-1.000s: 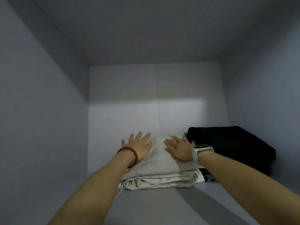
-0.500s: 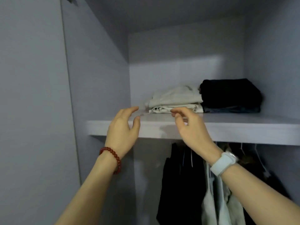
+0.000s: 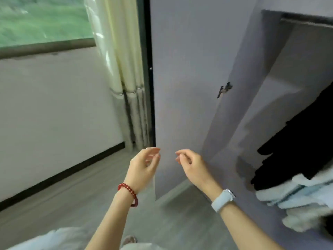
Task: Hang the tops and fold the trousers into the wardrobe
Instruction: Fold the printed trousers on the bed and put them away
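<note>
Since the earlier frame, both hands have been withdrawn from the shelf; left hand (image 3: 144,166) and right hand (image 3: 191,164) are held empty, loosely curled, before the wardrobe (image 3: 185,87). Hanging tops (image 3: 297,156) are cut off at right; folded trousers are hidden.

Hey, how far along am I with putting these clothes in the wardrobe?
Done: dark tops and pale garments hang inside the open wardrobe. In hand: nothing; left hand and right hand are empty, fingers loosely curled. Left: folded trousers aren't visible here, so unclear.

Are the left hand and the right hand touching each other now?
Apart. The head view shows the wardrobe door plainly between the fingertips of the left hand and the right hand.
</note>
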